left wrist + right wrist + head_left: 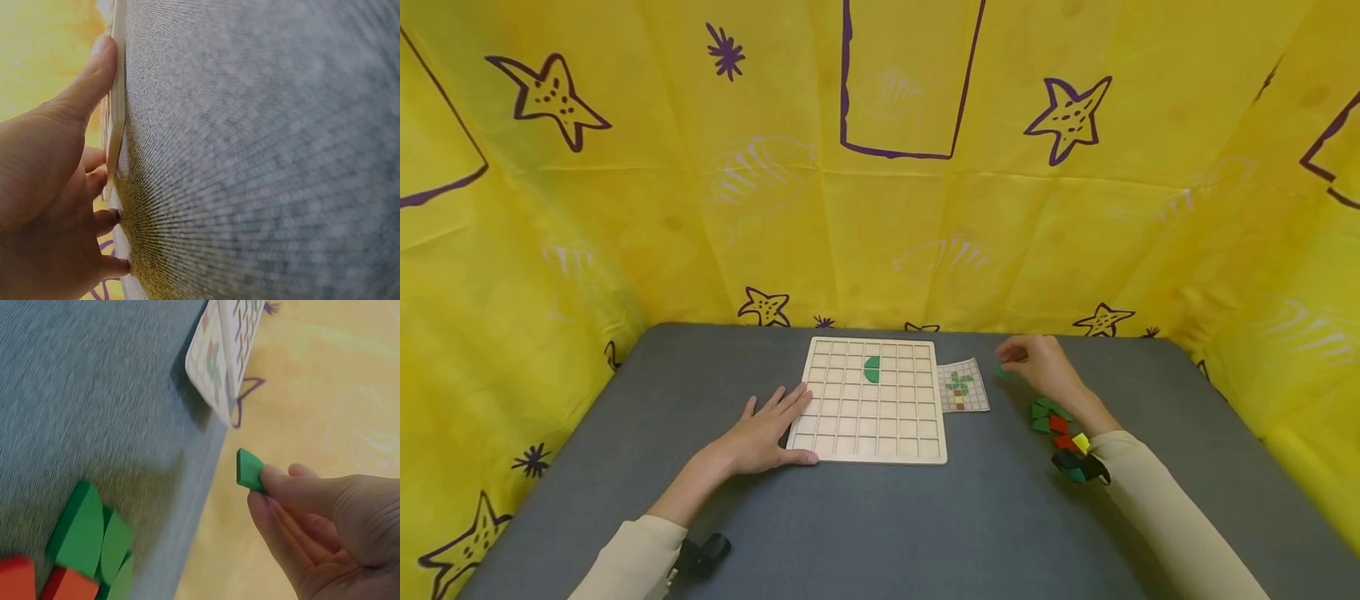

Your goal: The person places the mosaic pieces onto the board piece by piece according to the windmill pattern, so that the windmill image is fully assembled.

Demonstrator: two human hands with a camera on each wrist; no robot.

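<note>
A pale wooden grid board (850,425) lies on the grey table, with two green quarter-round tiles (872,369) set in neighbouring cells near its top. My left hand (767,433) rests at the board's lower left corner, fingers spread along its left edge and thumb at the front edge. In the left wrist view the thumb (97,78) lies against the board's rim. My right hand (1041,364) is raised to the right of the board. Between thumb and finger it pinches a small green tile (249,469).
A pattern card (966,387) showing a green, red and yellow figure lies against the board's right side. Below my right wrist is a pile of green tiles (1041,417), red tiles (1058,424) and a yellow tile (1081,442). A yellow printed cloth (880,250) hangs behind the table.
</note>
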